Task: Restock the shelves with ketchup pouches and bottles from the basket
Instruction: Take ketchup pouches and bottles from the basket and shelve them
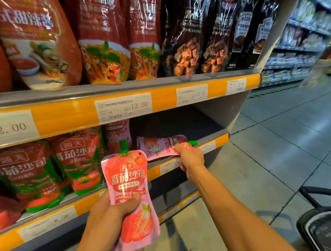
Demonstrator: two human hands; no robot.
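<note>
- The right hand (190, 157) gripped a pink pouch (160, 146) lying flat at the front of the lower shelf (211, 143), near its spout.
- The left hand (109, 213) held a second pouch (130, 182) upright, below the shelf, not yet shelved.
- One pink pouch stood behind; much of that bay looked bare, so restocking seemed early.
- The basket (318, 224) sat right, contents unclear.

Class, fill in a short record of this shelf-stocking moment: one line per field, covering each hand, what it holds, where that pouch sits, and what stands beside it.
left hand: grips an upright pink pouch, green cap up, in front of the shelf
right hand: holds a second pink pouch lying on its side on the middle shelf
neighbours: green-and-red pouches standing to the left
upper shelf: red and black sauce pouches
basket: lower right, on the floor
</note>
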